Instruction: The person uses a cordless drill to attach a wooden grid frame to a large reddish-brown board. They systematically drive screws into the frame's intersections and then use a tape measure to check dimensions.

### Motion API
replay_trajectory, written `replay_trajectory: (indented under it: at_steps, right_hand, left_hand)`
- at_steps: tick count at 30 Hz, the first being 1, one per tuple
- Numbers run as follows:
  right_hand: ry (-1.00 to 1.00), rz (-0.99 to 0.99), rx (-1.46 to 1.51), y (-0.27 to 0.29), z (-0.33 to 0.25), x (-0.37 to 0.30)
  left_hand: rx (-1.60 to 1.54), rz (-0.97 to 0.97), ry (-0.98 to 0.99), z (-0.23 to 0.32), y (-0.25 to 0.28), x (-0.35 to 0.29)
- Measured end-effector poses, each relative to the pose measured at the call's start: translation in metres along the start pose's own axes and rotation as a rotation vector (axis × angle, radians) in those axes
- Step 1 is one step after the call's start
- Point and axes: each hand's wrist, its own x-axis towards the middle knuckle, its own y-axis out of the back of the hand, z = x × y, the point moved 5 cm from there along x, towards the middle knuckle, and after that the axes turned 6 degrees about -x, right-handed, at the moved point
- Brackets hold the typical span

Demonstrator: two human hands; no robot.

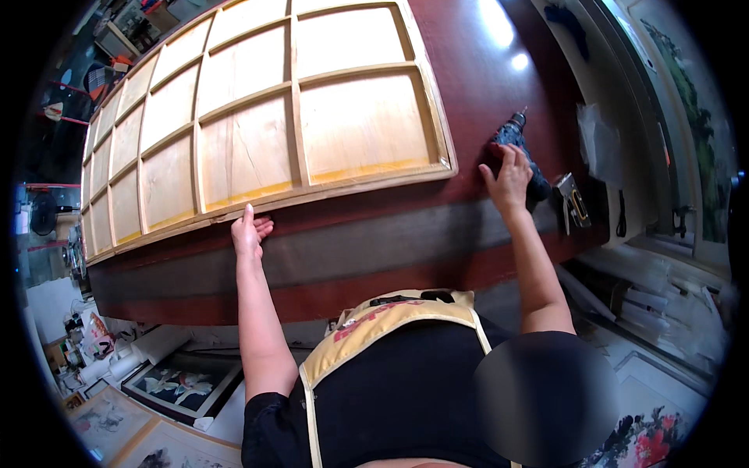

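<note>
I am viewing the wooden lattice frame as it is lying on the dark red surface, its long axis running roughly along the near edge. My left hand is nearer to it: the thumb is resting on the near rail, the fingers are pointing rightward in front; I cannot tell whether they are gripping. My right hand is standing well apart from the left, thumb spread away, fingers bending over the drill; I cannot tell whether they are touching it. The drill is lying toward the surface's right edge, its bit pointing toward the far edge. The frame's near right corner is jutting between left hand and drill; I am seeing no obstacle between right hand and drill. Just right of the drill, a silver-and-yellow hand tool is lying near the right corner; beyond it, a clear plastic bag.
</note>
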Motion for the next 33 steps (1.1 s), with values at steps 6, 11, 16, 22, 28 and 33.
replay_trajectory:
  at_steps: [6,11,16,22,28,33]
  right_hand:
    - [-0.082,-0.100,-0.222,-0.012,0.056,-0.022]
    - [-0.009,-0.108,-0.194,-0.006,0.061,0.006]
    - [-0.191,-0.287,-0.240,-0.035,0.093,0.023]
    - [0.024,0.065,-0.093,0.045,0.034,-0.003]
    - [0.712,-1.448,0.781,0.064,-0.064,-0.172]
    - [0.271,-1.548,0.842,0.048,-0.081,-0.253]
  left_hand:
    - [-0.019,0.080,-0.073,-0.002,-0.005,-0.003]
    - [0.163,0.011,-0.055,0.000,-0.025,-0.013]
    - [0.279,-0.279,-0.216,0.005,-0.087,-0.075]
    - [0.251,-0.562,-0.278,-0.014,-0.130,-0.143]
    - [0.263,-0.695,-0.243,-0.026,-0.169,-0.191]
    - [0.271,-0.905,-0.209,-0.029,-0.208,-0.228]
